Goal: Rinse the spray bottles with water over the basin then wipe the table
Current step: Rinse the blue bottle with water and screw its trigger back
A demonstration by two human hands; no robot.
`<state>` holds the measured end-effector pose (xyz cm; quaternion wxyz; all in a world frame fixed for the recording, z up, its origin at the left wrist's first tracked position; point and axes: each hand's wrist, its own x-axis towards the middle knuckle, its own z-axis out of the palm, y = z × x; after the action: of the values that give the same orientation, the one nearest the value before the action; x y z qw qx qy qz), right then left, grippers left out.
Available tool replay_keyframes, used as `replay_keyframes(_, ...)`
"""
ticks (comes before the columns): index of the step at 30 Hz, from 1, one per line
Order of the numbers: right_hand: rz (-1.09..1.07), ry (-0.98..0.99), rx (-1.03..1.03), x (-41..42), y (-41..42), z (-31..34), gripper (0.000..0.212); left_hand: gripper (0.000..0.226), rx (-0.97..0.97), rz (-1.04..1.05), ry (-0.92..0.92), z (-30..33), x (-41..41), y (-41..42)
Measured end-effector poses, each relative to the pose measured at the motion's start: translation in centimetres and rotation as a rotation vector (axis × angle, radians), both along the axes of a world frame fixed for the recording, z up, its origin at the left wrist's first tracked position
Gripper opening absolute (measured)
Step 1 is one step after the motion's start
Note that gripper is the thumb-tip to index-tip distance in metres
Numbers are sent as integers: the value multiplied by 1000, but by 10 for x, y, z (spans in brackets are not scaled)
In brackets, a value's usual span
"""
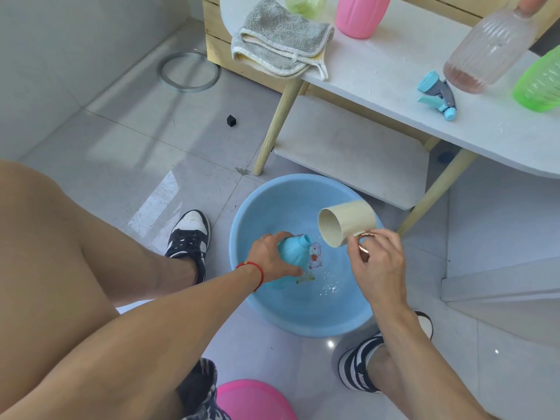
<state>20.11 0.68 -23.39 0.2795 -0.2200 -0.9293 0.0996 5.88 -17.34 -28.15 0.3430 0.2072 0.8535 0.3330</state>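
Hands (pixel 274 256) hold bottle (pixel 292 251), cup (pixel 345 222) (inside basin rim (pixel 239 225)).

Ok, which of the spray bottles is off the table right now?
The blue bottle, gripped by the left hand over the basin. The pink, clear ribbed and two green bottles stand on the table.

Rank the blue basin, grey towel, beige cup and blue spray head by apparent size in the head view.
1. Round blue plastic basin
2. Folded grey towel
3. Beige cup
4. Blue spray head, though it lies farther away than the cup.
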Motion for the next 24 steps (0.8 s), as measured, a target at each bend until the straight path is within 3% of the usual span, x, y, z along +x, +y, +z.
replay_keyframes(4,-199,-345,-264,2,6,-36,43,82,15,57,0,-2,-2,-3)
replay_keyframes(8,-134,-667,-61,3,-8,-61,27,83,27,75,5,-2,-3,-8)
replay_keyframes(10,-194,-920,-68,5,-19,-73,21,83,34,79,8,-2,-3,-9)
replay_keyframes(11,-233,-956,-153,5,-21,-80,20,82,40,80,8,-2,-3,-10)
replay_keyframes(14,-205,-860,-296,6,-20,-101,20,82,54,66,3,-1,-3,-12)
replay_keyframes(17,-88,-711,-552,5,-18,-98,34,81,55,41,-30,0,-4,-14)
replay_keyframes(24,-373,-394,-851,7,-6,-78,52,77,97,49,-32,-3,-9,-15)
